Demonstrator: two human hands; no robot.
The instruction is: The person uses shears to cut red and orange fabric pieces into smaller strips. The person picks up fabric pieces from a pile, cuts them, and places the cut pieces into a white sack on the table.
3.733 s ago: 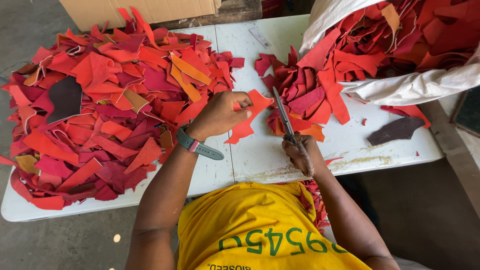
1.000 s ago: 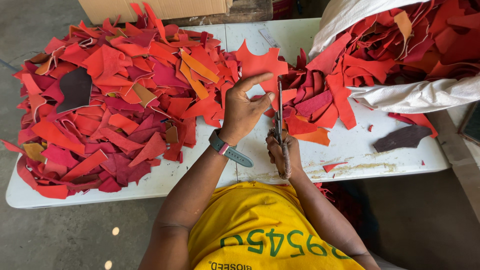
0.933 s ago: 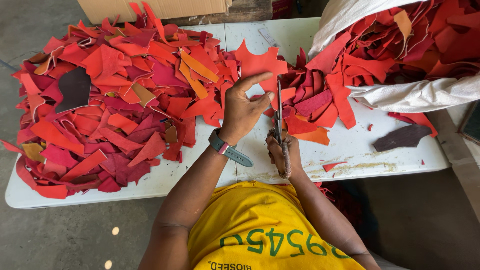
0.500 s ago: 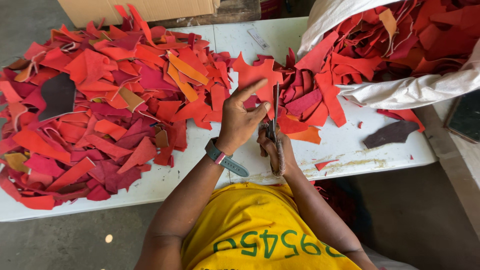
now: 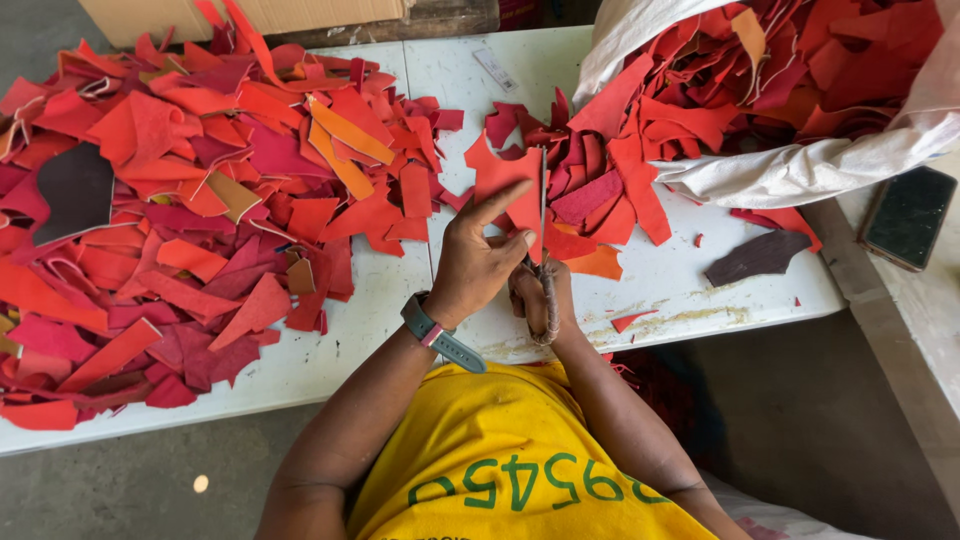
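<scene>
My left hand (image 5: 478,262) pinches a red leather scrap (image 5: 508,190) and holds it up above the white table (image 5: 620,290). My right hand (image 5: 542,298) grips the handles of metal scissors (image 5: 544,235), whose blades point away from me and run along the scrap's right edge. A grey watch sits on my left wrist. Most of my right hand is hidden behind the left one.
A large heap of red, orange and maroon leather pieces (image 5: 190,190) covers the table's left half. A smaller pile (image 5: 600,180) lies just beyond the scissors. A white sack (image 5: 800,100) of scraps sits at the right, with a dark brown piece (image 5: 758,256) and a phone (image 5: 908,216) nearby.
Both hands have stayed together with the red scrap and scissors; the scrap now stands more upright against the blades. The view has shifted slightly.
</scene>
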